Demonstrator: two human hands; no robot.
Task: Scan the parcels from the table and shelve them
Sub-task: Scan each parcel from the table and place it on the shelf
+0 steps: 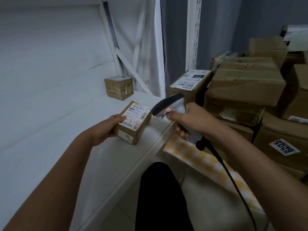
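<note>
A small cardboard parcel point(135, 124) with a white shipping label and red handwriting sits on the white shelf point(66, 147) near its front edge. My left hand point(106, 129) grips its left side, thumb on the label. My right hand point(191, 120) grips the handle of a grey barcode scanner point(168, 105). The scanner's dark head is close to the parcel's right end and points toward the label. Its black cable point(233, 177) runs down to the lower right.
Another small taped box point(119, 87) stands at the back of the shelf by a white diagonal brace. Right of the white upright post point(193, 34), several cardboard boxes point(246, 84) are stacked on a table with a yellow checked cloth point(208, 165). My dark trouser leg point(163, 197) is below.
</note>
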